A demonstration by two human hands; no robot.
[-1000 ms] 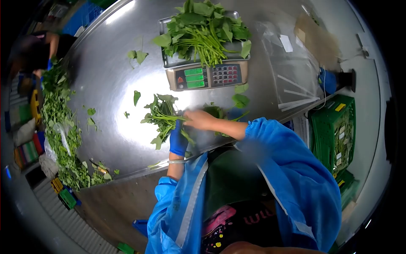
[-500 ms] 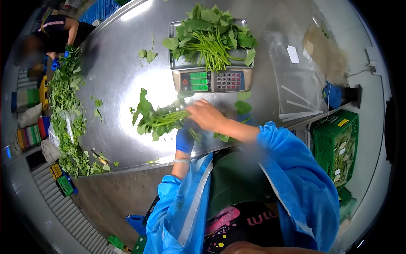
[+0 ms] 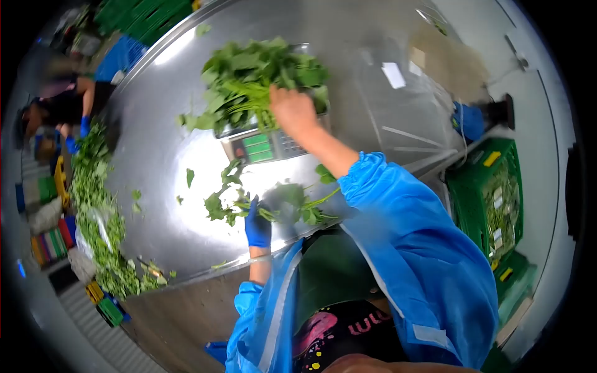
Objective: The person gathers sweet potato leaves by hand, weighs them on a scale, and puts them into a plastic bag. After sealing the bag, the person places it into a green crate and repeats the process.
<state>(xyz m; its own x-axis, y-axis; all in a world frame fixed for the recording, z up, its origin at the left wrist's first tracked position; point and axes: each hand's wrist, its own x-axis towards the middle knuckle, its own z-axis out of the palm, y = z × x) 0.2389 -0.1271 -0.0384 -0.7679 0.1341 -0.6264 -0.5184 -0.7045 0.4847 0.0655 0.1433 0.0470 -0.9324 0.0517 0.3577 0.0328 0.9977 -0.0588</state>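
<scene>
My right hand (image 3: 292,112), bare, is closed on stems at the right of a big heap of leafy greens (image 3: 249,68) on the digital scale (image 3: 256,148). The heap covers most of the scale's metal tray. Lower down, my left hand (image 3: 258,227) wears a blue glove. Its fingers are around the stems of a small bunch of leafy greens (image 3: 225,202), just above the metal table (image 3: 168,224). More loose sprigs (image 3: 314,214) lie to the right of that hand, near the table edge. Blur hides part of the stems between them.
A long pile of greens (image 3: 99,211) lines the table's left side, where a co-worker's blue-gloved hands (image 3: 73,145) touch it. Clear plastic bags (image 3: 404,130) lie on the right. Green crates (image 3: 485,193) stand beyond the right edge.
My right hand has moved from the small bunch up to the heap on the scale. The small bunch stays with my left hand. The whole view has shifted and turned.
</scene>
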